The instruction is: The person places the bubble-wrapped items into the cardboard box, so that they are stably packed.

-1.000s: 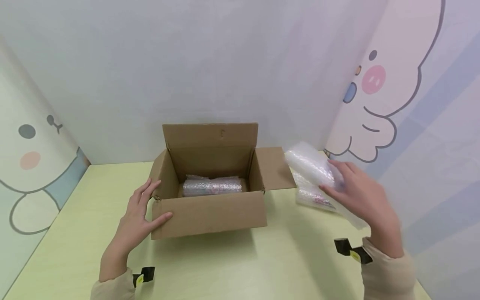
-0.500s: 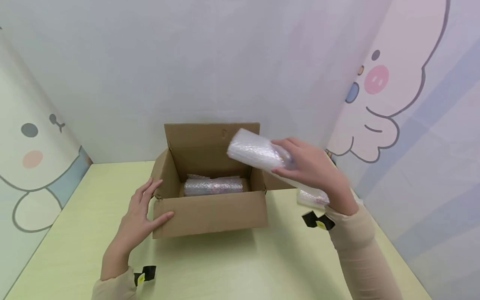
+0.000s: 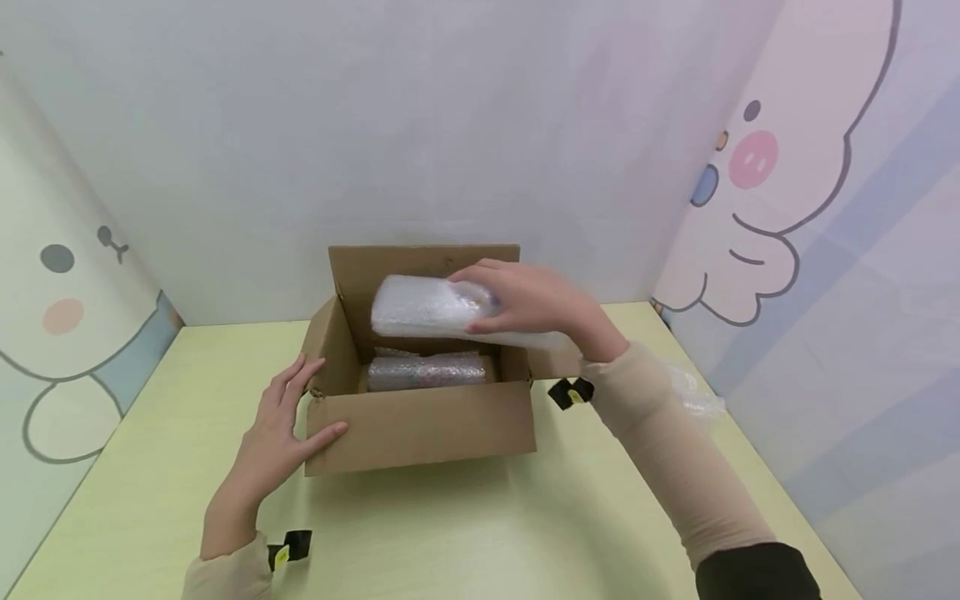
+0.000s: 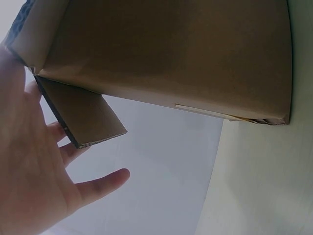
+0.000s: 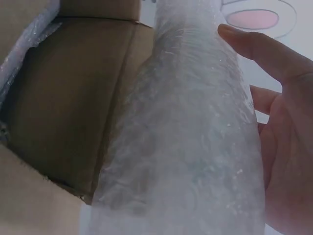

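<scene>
An open cardboard box (image 3: 420, 429) stands on the table, one bubble-wrapped bundle (image 3: 426, 372) lying inside it. My left hand (image 3: 270, 442) rests at the box's left front corner, its fingers extended along the left flap and its thumb over the front flap. In the left wrist view the left hand (image 4: 39, 171) has its fingers partly hidden behind a flap (image 4: 83, 112). My right hand (image 3: 525, 300) grips a second bubble-wrapped bundle (image 3: 420, 308) above the box's opening, held roughly level. The right wrist view shows this bundle (image 5: 186, 127) between the thumb and fingers of the right hand (image 5: 288, 127).
More bubble wrap (image 3: 696, 396) lies on the table (image 3: 420, 533) to the right, partly hidden by the right sleeve. A pale wall covering (image 3: 450, 125) with cartoon figures rises behind the box. The box's right flap (image 3: 555, 363) sticks outward.
My right hand has carried its bundle left, from the right side of the table to above the box. The left hand has stayed at the box corner.
</scene>
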`<state>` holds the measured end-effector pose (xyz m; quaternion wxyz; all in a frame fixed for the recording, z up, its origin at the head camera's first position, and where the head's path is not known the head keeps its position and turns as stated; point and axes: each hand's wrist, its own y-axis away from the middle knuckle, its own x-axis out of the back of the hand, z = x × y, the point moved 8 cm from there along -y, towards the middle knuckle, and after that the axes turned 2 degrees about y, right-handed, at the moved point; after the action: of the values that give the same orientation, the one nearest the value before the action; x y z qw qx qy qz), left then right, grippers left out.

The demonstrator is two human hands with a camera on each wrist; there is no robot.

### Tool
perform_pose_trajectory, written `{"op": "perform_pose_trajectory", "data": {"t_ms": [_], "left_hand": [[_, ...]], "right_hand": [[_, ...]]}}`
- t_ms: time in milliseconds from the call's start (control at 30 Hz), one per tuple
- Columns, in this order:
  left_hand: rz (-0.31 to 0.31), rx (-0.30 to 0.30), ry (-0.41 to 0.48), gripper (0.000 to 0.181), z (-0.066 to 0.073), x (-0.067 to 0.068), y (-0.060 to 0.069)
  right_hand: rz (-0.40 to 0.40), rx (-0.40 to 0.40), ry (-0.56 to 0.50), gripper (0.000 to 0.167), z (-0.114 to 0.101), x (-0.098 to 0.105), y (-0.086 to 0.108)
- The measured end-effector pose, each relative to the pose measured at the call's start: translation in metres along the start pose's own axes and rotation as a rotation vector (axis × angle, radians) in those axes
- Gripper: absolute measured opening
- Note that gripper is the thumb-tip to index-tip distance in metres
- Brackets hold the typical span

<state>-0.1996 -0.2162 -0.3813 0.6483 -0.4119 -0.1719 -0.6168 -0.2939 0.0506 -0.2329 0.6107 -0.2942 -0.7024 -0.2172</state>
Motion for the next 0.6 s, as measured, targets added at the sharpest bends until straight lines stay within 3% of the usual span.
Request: {"op": "perform_pose_trajectory", "data": {"t_ms": [233, 600], "left_hand": [[0.001, -0.001, 0.004, 0.088, -0.003, -0.001, -0.001], [0.004, -0.001, 0.003, 0.088, -0.007, -0.002, -0.001]], "right_hand": [[-0.121, 0.030, -0.017, 0.061, -0.007, -0.016, -0.036], [-0.285, 0.076, 0.017, 0.065, -0.012, -0.054, -0.076]]}}
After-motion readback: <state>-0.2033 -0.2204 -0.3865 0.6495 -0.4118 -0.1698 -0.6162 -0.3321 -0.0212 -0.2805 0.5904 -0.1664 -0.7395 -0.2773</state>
